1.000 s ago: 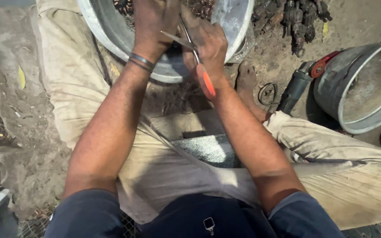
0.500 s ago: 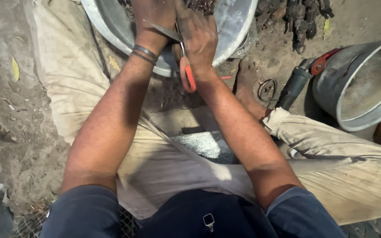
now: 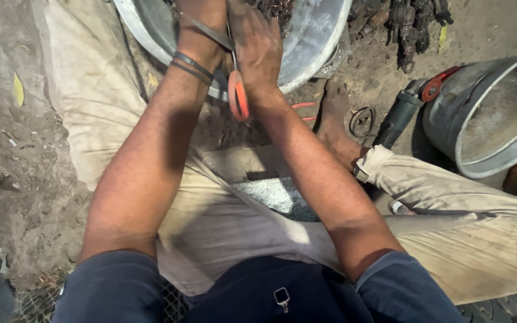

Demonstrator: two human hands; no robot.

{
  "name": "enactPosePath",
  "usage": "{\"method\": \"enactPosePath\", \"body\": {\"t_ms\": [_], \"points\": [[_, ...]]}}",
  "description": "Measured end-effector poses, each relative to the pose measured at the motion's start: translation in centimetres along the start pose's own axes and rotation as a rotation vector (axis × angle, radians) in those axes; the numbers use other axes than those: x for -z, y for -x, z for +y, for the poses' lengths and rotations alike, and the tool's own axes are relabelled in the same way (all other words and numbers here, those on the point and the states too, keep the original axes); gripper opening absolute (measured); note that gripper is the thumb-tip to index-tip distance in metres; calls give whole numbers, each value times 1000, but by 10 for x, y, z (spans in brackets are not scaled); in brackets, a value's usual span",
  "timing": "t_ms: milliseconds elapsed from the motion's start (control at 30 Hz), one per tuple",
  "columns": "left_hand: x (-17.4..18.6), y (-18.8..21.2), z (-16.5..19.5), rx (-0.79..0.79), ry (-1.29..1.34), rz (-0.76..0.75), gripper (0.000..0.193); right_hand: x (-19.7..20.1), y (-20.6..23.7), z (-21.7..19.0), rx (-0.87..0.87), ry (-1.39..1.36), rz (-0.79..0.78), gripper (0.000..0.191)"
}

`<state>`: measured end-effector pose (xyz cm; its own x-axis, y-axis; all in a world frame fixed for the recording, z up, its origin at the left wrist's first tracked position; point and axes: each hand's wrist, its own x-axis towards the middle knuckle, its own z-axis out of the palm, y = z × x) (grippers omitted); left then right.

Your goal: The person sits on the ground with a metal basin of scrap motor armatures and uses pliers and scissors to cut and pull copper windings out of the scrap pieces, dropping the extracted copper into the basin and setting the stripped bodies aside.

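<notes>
Head view, orange-handled pliers [image 3: 237, 96], worn metal, gripped by right hand [image 3: 258, 48]

Metal basin [image 3: 318, 48] blocks ahead; grinder [image 3: 399, 116] and tub [image 3: 450, 128] crowd right.

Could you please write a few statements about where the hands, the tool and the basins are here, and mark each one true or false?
1. The right hand grips an orange-handled tool. True.
2. The left wrist is bare. False: it wears metal bangles.
3. Both hands work over the large metal basin. True.
4. The second basin lies on the person's left. False: it lies on the right.
5. The left hand rests on the ground. False: it is raised over the basin.
</notes>
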<state>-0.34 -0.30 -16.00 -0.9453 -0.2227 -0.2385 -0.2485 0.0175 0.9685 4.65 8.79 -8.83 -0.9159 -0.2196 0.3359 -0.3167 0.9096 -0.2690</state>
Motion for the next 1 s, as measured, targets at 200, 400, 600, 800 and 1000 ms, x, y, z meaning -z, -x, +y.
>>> {"method": "enactPosePath", "body": {"t_ms": [200,400,600,800,1000], "points": [[7,3,24,326,556,-111,29,7,2,-4,-88,-209,-17,53],[10,1,27,388,917,-310,34,29,7,-2,-283,-695,-73,43],[13,-8,24,491,1067,-430,34,70,11,2,-146,-737,-125,34],[18,2,29,179,831,-487,33,78,-1,10,-244,-608,-199,40],[21,2,32,191,739,-418,35,71,-8,18,-36,-514,-131,34]]}}
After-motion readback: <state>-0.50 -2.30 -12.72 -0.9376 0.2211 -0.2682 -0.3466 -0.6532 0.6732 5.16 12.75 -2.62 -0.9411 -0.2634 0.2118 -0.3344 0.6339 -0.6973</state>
